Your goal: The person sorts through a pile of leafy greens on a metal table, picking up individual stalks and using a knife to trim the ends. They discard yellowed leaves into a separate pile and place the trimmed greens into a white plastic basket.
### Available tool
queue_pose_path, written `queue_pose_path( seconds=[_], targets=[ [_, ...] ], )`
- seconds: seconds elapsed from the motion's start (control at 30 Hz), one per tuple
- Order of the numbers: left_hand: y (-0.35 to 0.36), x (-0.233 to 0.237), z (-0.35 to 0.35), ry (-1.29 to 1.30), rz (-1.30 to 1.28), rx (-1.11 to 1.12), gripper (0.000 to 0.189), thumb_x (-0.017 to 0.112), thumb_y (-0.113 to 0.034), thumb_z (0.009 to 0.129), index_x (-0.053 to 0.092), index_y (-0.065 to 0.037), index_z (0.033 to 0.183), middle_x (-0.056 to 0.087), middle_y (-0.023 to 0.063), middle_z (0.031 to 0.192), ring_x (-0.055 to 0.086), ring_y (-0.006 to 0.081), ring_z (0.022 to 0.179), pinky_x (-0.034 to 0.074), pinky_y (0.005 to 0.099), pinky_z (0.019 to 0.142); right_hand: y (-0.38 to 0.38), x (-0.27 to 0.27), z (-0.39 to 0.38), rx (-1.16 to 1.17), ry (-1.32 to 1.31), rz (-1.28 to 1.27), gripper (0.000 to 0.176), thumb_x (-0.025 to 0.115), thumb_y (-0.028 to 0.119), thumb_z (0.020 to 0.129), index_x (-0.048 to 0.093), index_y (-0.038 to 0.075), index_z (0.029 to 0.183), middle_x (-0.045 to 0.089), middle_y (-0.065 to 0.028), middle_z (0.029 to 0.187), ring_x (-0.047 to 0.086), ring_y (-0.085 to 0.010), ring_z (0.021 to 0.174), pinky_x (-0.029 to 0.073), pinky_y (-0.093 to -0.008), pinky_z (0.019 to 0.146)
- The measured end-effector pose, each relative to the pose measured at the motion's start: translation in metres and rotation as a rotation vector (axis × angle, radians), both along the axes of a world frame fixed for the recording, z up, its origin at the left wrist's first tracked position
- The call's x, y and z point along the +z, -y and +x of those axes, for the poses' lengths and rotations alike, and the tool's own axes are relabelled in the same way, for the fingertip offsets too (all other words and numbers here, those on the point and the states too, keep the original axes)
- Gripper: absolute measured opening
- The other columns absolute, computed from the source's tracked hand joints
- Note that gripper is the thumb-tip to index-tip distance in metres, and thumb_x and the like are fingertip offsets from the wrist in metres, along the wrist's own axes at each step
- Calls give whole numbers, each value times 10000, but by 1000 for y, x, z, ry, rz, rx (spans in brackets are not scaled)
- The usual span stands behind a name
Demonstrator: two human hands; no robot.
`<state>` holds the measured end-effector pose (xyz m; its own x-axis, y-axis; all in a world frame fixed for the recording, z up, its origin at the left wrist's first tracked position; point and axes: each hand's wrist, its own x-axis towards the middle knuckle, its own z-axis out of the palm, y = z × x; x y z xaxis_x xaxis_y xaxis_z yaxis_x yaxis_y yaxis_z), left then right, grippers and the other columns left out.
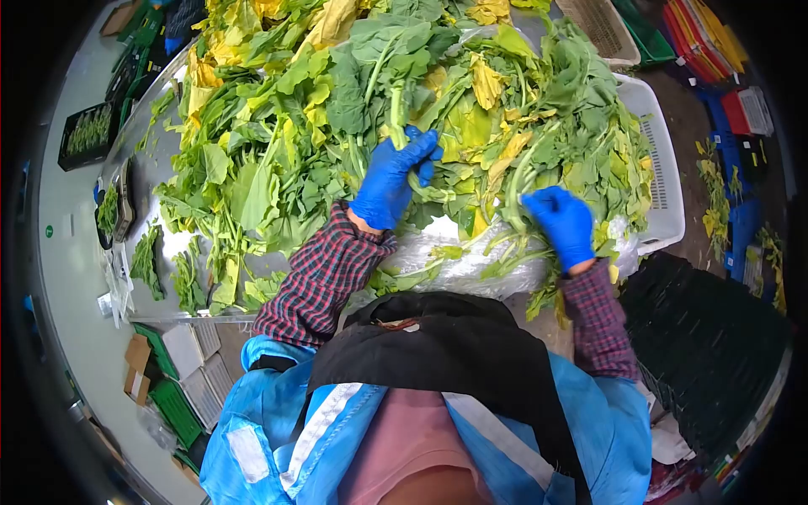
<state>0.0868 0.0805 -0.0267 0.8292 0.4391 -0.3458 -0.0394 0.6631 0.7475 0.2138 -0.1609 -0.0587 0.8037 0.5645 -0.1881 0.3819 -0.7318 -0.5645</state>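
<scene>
My left hand (392, 180), in a blue glove, is closed around the thick pale stalk of a leafy green (397, 109). The stalk points up and away from me, its broad leaves spreading over the heap. To the right, my gloved right hand (562, 223) is closed, its fingertips against or just beside a curved green stem (515, 189). Whether that stem is between the fingers cannot be made out. A large heap of green and yellowing leaves (252, 168) lies beyond and around both hands. Clear plastic film (471, 261) with loose stems on it is nearest my body.
The heap lies on a metal table (143, 194) and reaches a white perforated crate (665, 168) at right. Black stacked crates (707, 345) stand at lower right. Several green and grey crates (181, 379) sit at lower left. Another person's gloved hand (172, 44) shows at upper left.
</scene>
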Motion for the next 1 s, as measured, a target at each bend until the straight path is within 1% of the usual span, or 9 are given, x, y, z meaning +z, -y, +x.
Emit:
queue_pose_path(
  seconds=[0.13, 0.27, 0.33, 0.5, 0.57, 0.63, 0.7, 0.9, 1.0],
  targets=[
    [25, 0, 5, -76, 1, -87, 132, 629, -93, 809, 504, -54, 825, 559, 55, 726, 491, 95, 524, 383, 192, 449, -12, -55, -31, -35, 129, -45, 446, 695, 413, 697, 617, 83, 988, 616, -112, 691, 594, -243, 595, 454, -330, 557],
    [39, 8, -1, -134, 116, -240, 174, 674, -70, 750, 508, -60, 800, 557, 41, 701, 490, 91, 524, 382, 214, 482, 4, -33, -40, -136, -31, 103, 315, 641, 304, 760, 615, 78, 977, 634, -100, 748, 605, -209, 649, 478, -308, 637],
    [47, 6, 0, -142, 168, -280, 187, 687, -73, 737, 509, -64, 793, 563, 35, 705, 498, 87, 535, 389, 212, 489, 15, -15, -41, -358, -626, 883, 238, 622, 122, 770, 610, 42, 994, 628, -40, 788, 585, -127, 692, 463, -252, 647],
    [81, 12, 15, -95, 377, -480, 384, 760, -53, 653, 563, -23, 982, 595, 16, 796, 571, 85, 677, 467, 210, 589, 24, 7, -51, -309, -519, 845, 268, 629, 6, 734, 611, 11, 1001, 602, -13, 836, 527, -76, 710, 437, -223, 653],
    [97, -29, 24, 97, 619, -293, 458, 777, -45, 632, 555, -14, 1031, 604, 31, 859, 588, 98, 729, 485, 220, 653, 14, 8, -61, -140, -300, 759, 286, 645, 13, 719, 616, 12, 1004, 605, -3, 823, 523, -74, 683, 438, -219, 646],
    [95, -12, 20, 52, 685, -279, 463, 767, -13, 634, 550, -4, 1042, 596, 24, 857, 590, 109, 745, 490, 234, 690, 6, 25, -62, -92, -186, 683, 303, 657, 8, 698, 622, 15, 999, 610, -4, 820, 535, -79, 684, 441, -220, 642],
    [93, 0, 14, 42, 103, -212, 401, 752, 9, 642, 557, -16, 992, 576, 6, 818, 573, 93, 706, 483, 234, 645, -1, 32, -61, -124, -176, 620, 309, 658, -4, 682, 625, 13, 989, 613, -23, 823, 554, -94, 704, 451, -229, 647],
    [71, -10, 13, -9, 11, 69, 177, 658, -35, 765, 513, -66, 861, 591, 60, 808, 572, 132, 666, 488, 269, 594, 16, 16, -16, -513, -546, 1331, 383, 529, 95, 778, 492, -51, 1129, 579, -81, 958, 548, -151, 817, 454, -274, 735],
    [43, -31, 6, 237, -284, -41, 224, 635, -93, 807, 506, -57, 987, 609, 104, 972, 594, 174, 833, 507, 323, 735, 66, 18, 34, -641, -598, 889, 455, 565, 207, 838, 450, 16, 1236, 544, -114, 1157, 538, -163, 978, 441, -275, 787]
  ],
)
